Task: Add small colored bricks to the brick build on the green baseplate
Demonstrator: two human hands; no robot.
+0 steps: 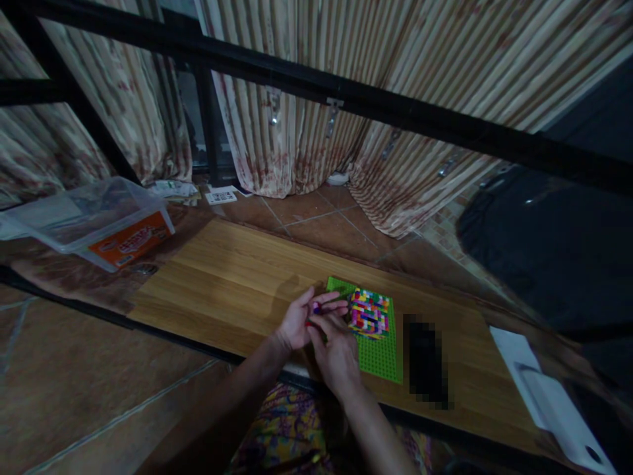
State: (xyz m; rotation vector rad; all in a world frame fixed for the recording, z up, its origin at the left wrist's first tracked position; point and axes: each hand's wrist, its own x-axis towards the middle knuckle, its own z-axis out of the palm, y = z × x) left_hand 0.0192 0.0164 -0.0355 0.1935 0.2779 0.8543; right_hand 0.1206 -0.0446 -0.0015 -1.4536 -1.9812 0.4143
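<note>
My left hand (297, 323) is turned palm up, fingers stretched toward the right, and cups a few small toy building bricks. One dark purple or blue brick (316, 308) shows on it. Over that palm, the fingers of my right hand (337, 349) are pinched together at a small red toy brick (309, 324); its outline is partly hidden. Just beyond my fingers, a many-coloured block of toy bricks (370, 313) stands on a green studded baseplate (380, 359).
The baseplate lies on a low wooden table (237, 277). A blacked-out patch (426, 363) covers something to its right. White flat objects (548, 402) lie at the right end. A clear plastic bin (99, 224) with an orange label stands left. Curtains (306, 132) hang behind a dark metal bar (346, 92).
</note>
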